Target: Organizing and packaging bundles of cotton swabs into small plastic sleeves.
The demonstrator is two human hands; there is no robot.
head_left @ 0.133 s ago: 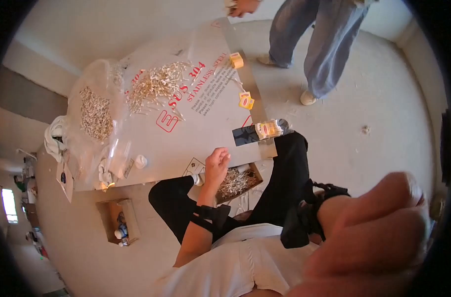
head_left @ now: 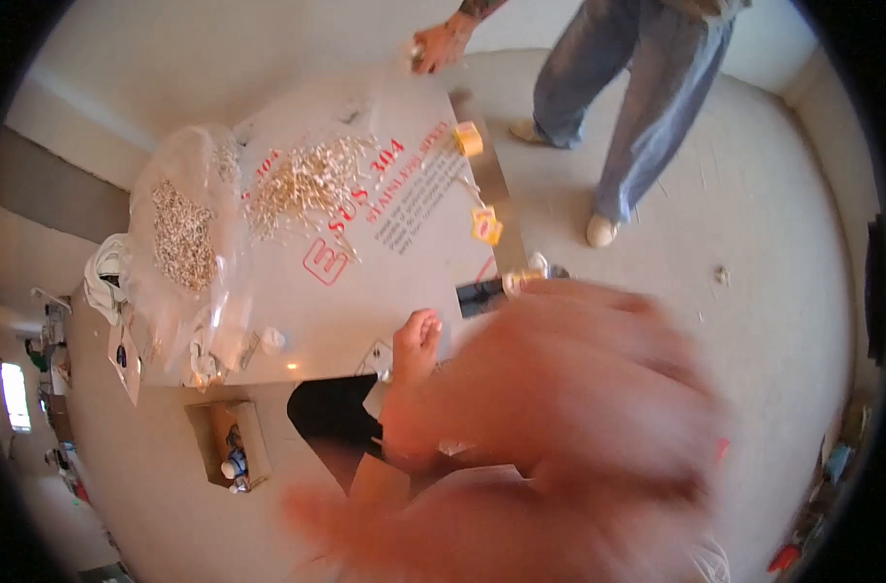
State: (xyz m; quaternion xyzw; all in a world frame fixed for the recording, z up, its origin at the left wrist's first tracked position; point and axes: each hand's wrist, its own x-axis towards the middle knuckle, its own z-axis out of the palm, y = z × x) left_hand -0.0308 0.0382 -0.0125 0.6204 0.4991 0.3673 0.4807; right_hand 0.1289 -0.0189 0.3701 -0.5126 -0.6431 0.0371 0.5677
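My right hand (head_left: 579,389) looms large and blurred close to the camera, covering my lap and the table's near right corner; its fingers are smeared by motion. My left hand (head_left: 418,338) is at the table's near edge with its fingers curled in; whatever they hold, if anything, is hidden. Just to its right, a black strip with a star pattern (head_left: 479,297) lies on the table, partly covered by my right hand. A loose heap of cotton swabs (head_left: 316,180) lies farther back. Beside it, a clear plastic bag (head_left: 231,209) holds many more swabs (head_left: 183,236).
Yellow labels (head_left: 485,225) and a yellow roll (head_left: 469,139) lie along the table's right edge. Across the table (head_left: 268,330), another person's hand (head_left: 445,44) hangs over the far corner. An open cardboard box (head_left: 253,442) with bottles stands on the floor at left.
My right hand has swept left and up from the lower right, now hiding the box of swabs on my lap. The other person's hand has moved left and down over the table's far corner.
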